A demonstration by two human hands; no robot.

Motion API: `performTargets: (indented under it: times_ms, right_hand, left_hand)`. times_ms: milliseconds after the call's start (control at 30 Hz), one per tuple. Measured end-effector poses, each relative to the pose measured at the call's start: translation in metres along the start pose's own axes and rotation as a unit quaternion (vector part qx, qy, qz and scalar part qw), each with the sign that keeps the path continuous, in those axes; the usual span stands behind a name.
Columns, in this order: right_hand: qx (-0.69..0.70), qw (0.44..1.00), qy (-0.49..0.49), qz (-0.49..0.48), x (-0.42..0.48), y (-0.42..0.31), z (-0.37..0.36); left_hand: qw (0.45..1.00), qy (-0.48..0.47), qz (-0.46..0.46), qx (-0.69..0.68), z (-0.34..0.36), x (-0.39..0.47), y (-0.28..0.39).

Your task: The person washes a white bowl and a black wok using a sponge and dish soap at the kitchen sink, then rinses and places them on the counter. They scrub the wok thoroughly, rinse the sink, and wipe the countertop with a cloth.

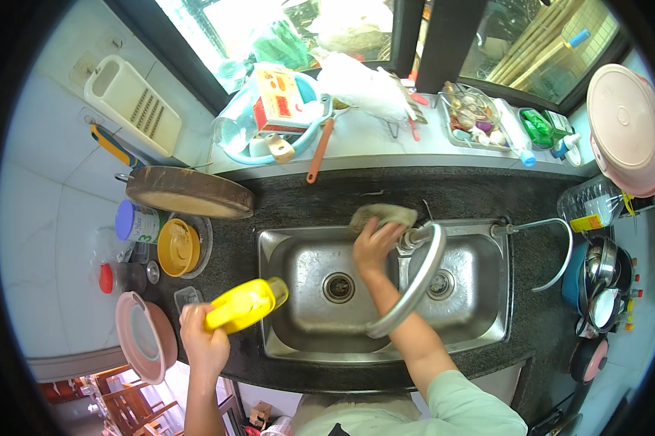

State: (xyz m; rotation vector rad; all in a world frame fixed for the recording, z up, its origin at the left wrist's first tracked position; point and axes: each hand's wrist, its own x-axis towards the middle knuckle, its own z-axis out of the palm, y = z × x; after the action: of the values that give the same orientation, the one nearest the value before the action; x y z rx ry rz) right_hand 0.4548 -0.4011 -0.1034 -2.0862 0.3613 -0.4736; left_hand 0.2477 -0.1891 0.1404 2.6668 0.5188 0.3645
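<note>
In my left hand (205, 332) is a yellow plastic container (243, 305), probably a bottle, gripped at its near end. Its clear end points right, over the left rim of the stainless-steel double sink (300, 327). My right hand (378, 245) reaches across the sink to its back edge. Its fingers rest on a greyish-green cloth (393, 214), which lies bunched on the dark stone counter (300, 191) left of the tap base. The curved metal tap (431, 278) arches above my right forearm. Drain strainers sit in the left basin (338, 287) and the right basin (440, 285).
At left stand a round wooden chopping board (191, 191), a yellow bowl (178, 248) and a pink basin (145, 338). The windowsill holds a blue basin (305, 144) and a tray of garlic and onions (474, 117). A thin curved spout (564, 245) and stacked pans (602, 272) are at right.
</note>
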Motion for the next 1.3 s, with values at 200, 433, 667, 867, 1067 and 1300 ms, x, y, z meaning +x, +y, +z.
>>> performTargets:
  times_ms: [200,433,667,867,1067,1300]
  right_hand:
    - [-0.26,0.964,0.034,-0.028,0.093,0.014,0.015]
    - [-0.179,0.973,-0.045,-0.141,0.055,-0.005,0.033]
    - [-0.029,0.923,-0.228,-0.309,0.005,-0.029,0.088]
    - [0.052,0.822,-0.46,-0.332,-0.027,-0.059,0.105]
    - [0.216,0.817,-0.529,0.081,-0.087,0.017,0.041]
    - [0.169,0.915,-0.303,-0.207,-0.03,-0.037,0.057]
  left_hand:
    - [0.996,-0.001,-0.094,-0.01,-0.025,-0.056,-0.065]
    - [0.99,-0.006,-0.14,-0.033,-0.034,-0.086,-0.107]
    - [0.986,0.0,-0.148,-0.071,-0.04,-0.095,-0.102]
    - [0.978,0.005,-0.178,-0.113,-0.044,-0.108,-0.094]
    - [0.985,-0.017,-0.148,-0.085,-0.053,-0.122,-0.09]
    - [0.976,-0.004,-0.189,-0.106,-0.069,-0.145,-0.087]
